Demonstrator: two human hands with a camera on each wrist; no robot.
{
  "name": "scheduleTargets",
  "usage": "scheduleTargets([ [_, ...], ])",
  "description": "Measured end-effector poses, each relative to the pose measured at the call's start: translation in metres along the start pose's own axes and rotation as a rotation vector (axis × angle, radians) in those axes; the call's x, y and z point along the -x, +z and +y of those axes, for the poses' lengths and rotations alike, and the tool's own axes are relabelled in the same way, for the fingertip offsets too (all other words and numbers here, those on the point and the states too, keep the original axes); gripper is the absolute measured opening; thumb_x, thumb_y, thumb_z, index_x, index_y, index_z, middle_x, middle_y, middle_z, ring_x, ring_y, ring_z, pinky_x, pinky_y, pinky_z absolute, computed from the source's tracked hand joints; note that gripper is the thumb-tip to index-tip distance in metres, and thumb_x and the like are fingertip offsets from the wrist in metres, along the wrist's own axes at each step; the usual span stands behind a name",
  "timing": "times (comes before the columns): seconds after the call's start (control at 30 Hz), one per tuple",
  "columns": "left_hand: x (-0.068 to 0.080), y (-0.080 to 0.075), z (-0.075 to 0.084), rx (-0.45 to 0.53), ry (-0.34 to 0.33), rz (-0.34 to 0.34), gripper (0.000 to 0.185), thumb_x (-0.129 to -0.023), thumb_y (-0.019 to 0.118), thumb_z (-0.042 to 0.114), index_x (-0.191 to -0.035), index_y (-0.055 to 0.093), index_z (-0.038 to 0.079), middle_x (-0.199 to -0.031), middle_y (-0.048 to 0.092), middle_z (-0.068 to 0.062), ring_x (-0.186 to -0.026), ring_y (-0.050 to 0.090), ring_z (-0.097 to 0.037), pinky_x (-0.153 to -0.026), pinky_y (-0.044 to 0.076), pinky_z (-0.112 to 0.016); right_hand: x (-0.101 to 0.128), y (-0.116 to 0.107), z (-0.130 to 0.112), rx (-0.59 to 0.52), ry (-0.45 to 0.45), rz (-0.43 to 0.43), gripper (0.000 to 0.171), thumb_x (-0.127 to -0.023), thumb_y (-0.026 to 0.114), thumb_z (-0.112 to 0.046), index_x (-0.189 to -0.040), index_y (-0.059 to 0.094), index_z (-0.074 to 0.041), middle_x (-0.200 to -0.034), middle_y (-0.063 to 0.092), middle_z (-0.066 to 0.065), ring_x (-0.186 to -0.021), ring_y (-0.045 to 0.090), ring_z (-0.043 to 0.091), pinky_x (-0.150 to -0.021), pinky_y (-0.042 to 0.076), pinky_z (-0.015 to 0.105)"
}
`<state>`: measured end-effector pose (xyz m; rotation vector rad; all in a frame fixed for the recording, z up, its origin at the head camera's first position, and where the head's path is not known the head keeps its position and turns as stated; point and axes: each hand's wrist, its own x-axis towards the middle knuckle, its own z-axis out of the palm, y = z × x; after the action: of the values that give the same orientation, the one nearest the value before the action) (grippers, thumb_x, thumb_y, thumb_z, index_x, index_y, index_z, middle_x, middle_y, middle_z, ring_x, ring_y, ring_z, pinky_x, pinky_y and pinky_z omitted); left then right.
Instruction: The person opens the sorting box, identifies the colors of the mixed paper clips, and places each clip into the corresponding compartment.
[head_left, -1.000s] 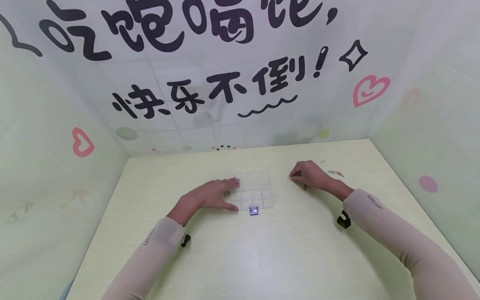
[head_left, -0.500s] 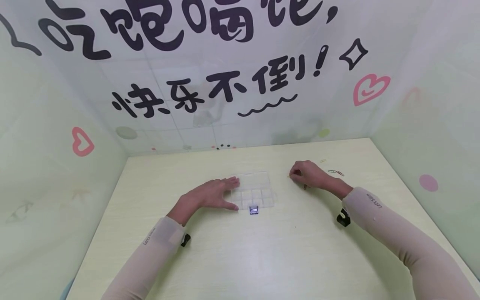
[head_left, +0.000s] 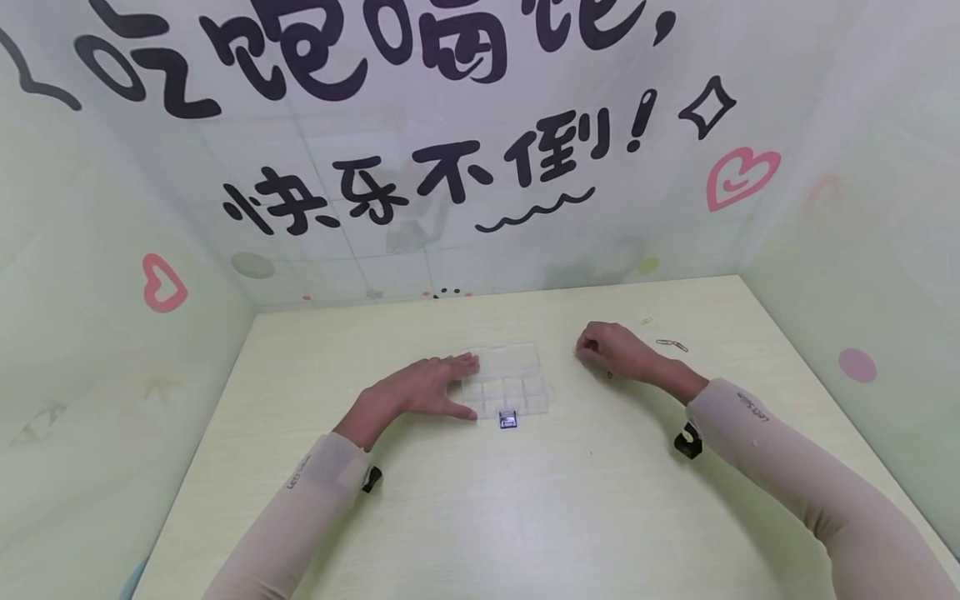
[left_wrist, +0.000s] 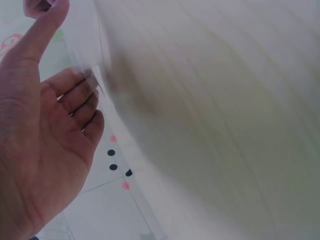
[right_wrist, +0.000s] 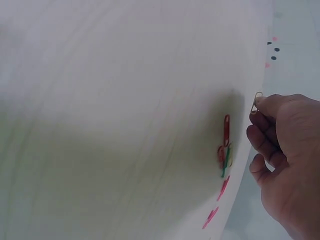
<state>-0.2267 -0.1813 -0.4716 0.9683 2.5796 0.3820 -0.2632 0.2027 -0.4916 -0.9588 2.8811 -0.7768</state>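
Note:
A clear compartment box (head_left: pixel 513 392) lies with its lid laid back on the table. My left hand (head_left: pixel 423 388) rests at its left side, fingers straight and thumb spread toward the front corner. In the left wrist view the left hand (left_wrist: pixel 60 115) shows its palm, with fingertips at the box's edge. My right hand (head_left: pixel 615 350) is to the right of the box. Between its thumb and finger it pinches a yellow paper clip (right_wrist: pixel 253 106), clear in the right wrist view. Beneath the right hand lie red paper clips (right_wrist: pixel 226 131) and a green paper clip (right_wrist: pixel 226 162).
Two pink paper clips (right_wrist: pixel 210 217) lie nearer the wrist in the right wrist view. In the head view, linked-looking paper clips (head_left: pixel 671 344) and a pale yellow paper clip (head_left: pixel 647 321) lie right of the hand. A blue-edged tag (head_left: pixel 507 419) sits at the box's front. Printed sheets surround the table.
My right hand has shifted very slightly left and its fingers have turned a little around the paper clip. The left hand and the box have stayed in place.

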Motion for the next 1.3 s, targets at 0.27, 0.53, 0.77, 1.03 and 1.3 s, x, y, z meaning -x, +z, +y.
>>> scheduleTargets([
  [0.27,-0.001,0.001,0.000,-0.004,-0.010,0.001,0.097,-0.089,0.078,0.063,-0.162,0.043,0.010,-0.172,0.033,-0.006,-0.159,0.032,-0.028,-0.128,0.028,-0.052,-0.001,-0.005,-0.020,-0.041,-0.071,-0.001,0.005,-0.098,0.071,0.000,-0.097,0.076,-0.001,-0.092,0.073,0.003,-0.084,0.064,0.015,-0.076,0.056,0.033],
  [0.53,-0.001,0.000,0.001,0.002,-0.015,-0.004,0.098,-0.089,0.079,0.061,-0.163,0.042,0.010,-0.172,0.032,-0.007,-0.159,0.031,-0.028,-0.129,0.028,-0.052,-0.004,-0.003,-0.041,-0.057,-0.106,-0.013,0.006,-0.097,0.073,-0.002,-0.097,0.077,-0.005,-0.092,0.072,-0.001,-0.084,0.062,0.011,-0.077,0.055,0.032],
  [0.77,0.000,0.000,0.002,0.007,-0.022,-0.003,0.098,-0.089,0.079,0.061,-0.163,0.042,0.010,-0.172,0.033,-0.007,-0.159,0.031,-0.027,-0.129,0.028,-0.052,-0.006,0.001,-0.059,-0.052,-0.165,-0.012,0.006,-0.098,0.072,-0.002,-0.097,0.077,-0.005,-0.092,0.071,-0.001,-0.085,0.063,0.012,-0.078,0.056,0.032],
  [1.03,0.001,0.000,0.003,0.013,-0.026,-0.001,0.098,-0.089,0.079,0.061,-0.163,0.042,0.009,-0.172,0.033,-0.007,-0.159,0.032,-0.029,-0.129,0.027,-0.053,-0.010,0.009,-0.073,-0.042,-0.160,-0.042,0.006,-0.098,0.072,-0.004,-0.099,0.078,-0.005,-0.094,0.072,-0.002,-0.087,0.063,0.011,-0.079,0.056,0.031],
  [1.3,0.000,0.000,0.002,0.013,-0.022,0.003,0.097,-0.089,0.079,0.061,-0.163,0.043,0.009,-0.172,0.033,-0.007,-0.158,0.032,-0.028,-0.129,0.028,-0.052,-0.011,0.017,-0.078,-0.023,-0.146,-0.050,0.006,-0.098,0.074,-0.004,-0.101,0.079,-0.005,-0.097,0.073,0.000,-0.089,0.065,0.011,-0.081,0.058,0.030],
])
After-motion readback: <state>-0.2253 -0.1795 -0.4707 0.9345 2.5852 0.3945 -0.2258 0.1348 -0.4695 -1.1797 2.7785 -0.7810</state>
